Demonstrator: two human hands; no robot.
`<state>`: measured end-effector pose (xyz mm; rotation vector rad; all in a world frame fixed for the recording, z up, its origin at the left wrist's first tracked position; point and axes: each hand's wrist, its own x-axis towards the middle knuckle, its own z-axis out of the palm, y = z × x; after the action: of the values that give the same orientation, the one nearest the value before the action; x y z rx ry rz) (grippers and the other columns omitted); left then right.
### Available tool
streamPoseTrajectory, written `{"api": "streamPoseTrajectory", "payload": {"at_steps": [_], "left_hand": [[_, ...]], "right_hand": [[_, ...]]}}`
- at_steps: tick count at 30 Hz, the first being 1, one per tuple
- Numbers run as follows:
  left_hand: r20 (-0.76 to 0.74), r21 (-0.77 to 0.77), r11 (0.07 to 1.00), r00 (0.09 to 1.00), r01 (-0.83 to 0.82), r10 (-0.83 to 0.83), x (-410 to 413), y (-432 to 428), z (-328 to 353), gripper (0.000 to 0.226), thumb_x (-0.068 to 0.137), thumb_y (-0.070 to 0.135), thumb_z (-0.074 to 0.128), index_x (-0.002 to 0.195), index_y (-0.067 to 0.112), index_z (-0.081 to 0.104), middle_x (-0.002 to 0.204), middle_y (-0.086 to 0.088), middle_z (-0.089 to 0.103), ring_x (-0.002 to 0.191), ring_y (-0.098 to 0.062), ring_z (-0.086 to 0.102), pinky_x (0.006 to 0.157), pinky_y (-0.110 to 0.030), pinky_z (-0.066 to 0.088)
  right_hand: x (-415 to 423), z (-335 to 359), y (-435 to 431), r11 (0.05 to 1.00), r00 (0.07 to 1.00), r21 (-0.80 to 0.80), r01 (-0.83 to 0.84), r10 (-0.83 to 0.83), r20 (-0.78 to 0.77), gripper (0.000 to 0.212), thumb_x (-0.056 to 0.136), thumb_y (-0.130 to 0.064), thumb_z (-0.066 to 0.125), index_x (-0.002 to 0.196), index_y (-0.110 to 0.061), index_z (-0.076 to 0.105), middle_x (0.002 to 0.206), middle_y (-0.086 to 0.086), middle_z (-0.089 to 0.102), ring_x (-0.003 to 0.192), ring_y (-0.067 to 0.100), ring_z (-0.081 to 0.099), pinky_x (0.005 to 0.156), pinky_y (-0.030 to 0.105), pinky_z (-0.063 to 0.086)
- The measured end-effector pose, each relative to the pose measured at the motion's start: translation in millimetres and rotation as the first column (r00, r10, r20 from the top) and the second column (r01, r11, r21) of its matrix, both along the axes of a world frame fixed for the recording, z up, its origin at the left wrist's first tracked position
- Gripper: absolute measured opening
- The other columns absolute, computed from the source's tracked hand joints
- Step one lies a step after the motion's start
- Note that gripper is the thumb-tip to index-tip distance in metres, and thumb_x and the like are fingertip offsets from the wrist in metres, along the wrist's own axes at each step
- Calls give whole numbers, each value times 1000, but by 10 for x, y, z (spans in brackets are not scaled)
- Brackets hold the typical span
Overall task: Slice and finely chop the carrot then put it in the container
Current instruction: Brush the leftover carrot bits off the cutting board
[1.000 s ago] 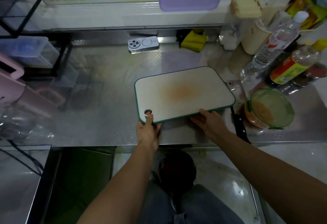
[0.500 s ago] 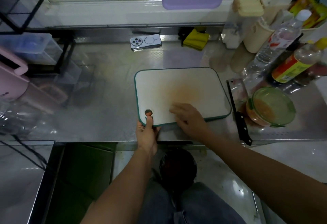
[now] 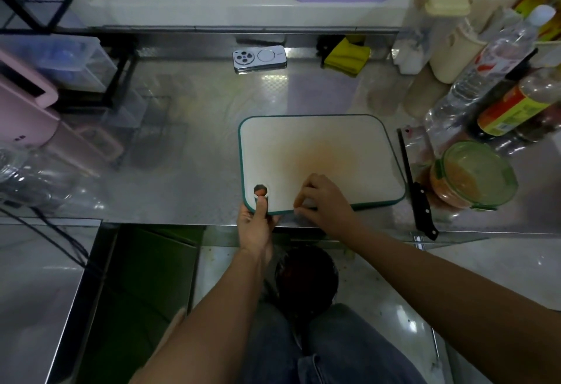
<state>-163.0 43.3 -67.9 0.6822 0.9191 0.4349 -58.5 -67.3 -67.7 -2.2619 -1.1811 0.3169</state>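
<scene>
**Board held at near edge, carrot in container**

Grips near-left corner of green-rimmed cutting board (image 3: 318, 141) with left hand (image 3: 255, 226), thumb on top beside hanging hole. Rests right hand (image 3: 324, 201) on board's near edge, fingers curled together; cannot tell if pinching anything. Right of board, glass container (image 3: 491, 168) holding orange chopped carrot (image 3: 452, 180); black-handled knife (image 3: 420, 204) between.

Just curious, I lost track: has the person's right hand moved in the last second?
Yes. The right hand slid left along the cutting board's near edge, away from the knife and toward the left hand.
</scene>
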Motion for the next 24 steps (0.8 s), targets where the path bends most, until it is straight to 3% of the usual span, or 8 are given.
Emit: {"api": "streamPoseTrajectory", "payload": {"at_steps": [3,7,13,15,18,20,24], "left_hand": [[8,12,1000,1000,-5,5,-24,-25,-19,33,99,14,48,132,10,48,121,-18,61,103,-31,63,78,-37,59],[23,1,1000,1000,-11,11,-50,-67,-22,34,100,11,45,133,8,46,121,-17,60,103,-30,61,73,-31,60],[-52,37,999,999,16,-14,-8,-23,-78,33,100,14,46,133,8,47,121,-13,61,109,-31,61,78,-37,59],[-127,54,998,992,24,-17,50,-33,-81,32,101,14,44,132,6,46,120,-14,60,107,-31,60,78,-37,59],[-296,88,996,955,30,-3,152,-35,-122,25,100,9,41,124,3,46,118,-13,57,107,-33,57,95,-47,50],[-414,187,973,909,137,-48,182,-13,-167,15,99,9,40,112,4,46,115,-13,55,105,-29,54,101,-42,44],[-545,366,883,837,295,-54,169,23,-172,21,97,8,47,112,-6,49,110,-18,57,101,-28,55,95,-40,46]], "right_hand": [[18,-5,0,997,1000,-81,1,0,4,13,77,-25,76,84,-18,67,97,4,49,96,23,46,79,36,38],[42,17,-43,981,998,-190,-30,19,-57,12,88,-31,64,92,-19,64,104,-4,41,107,17,35,84,31,26],[131,-35,-267,995,990,-58,79,-85,-111,13,91,-24,61,89,-11,62,93,1,52,91,18,44,79,32,39],[125,-24,-340,996,989,-43,84,-88,-119,12,91,-23,62,89,-11,61,89,-2,49,87,15,44,77,27,37],[122,-35,-386,993,985,-53,110,-116,-125,12,91,-22,62,90,-9,61,89,-3,48,86,14,44,76,24,35],[125,-46,-389,992,985,-59,112,-118,-128,12,91,-21,61,89,-9,60,90,-1,48,87,16,45,77,27,38],[118,-77,-370,991,987,-75,112,-120,-111,12,90,-19,64,87,-7,61,97,6,54,94,24,49,83,33,42]]}}
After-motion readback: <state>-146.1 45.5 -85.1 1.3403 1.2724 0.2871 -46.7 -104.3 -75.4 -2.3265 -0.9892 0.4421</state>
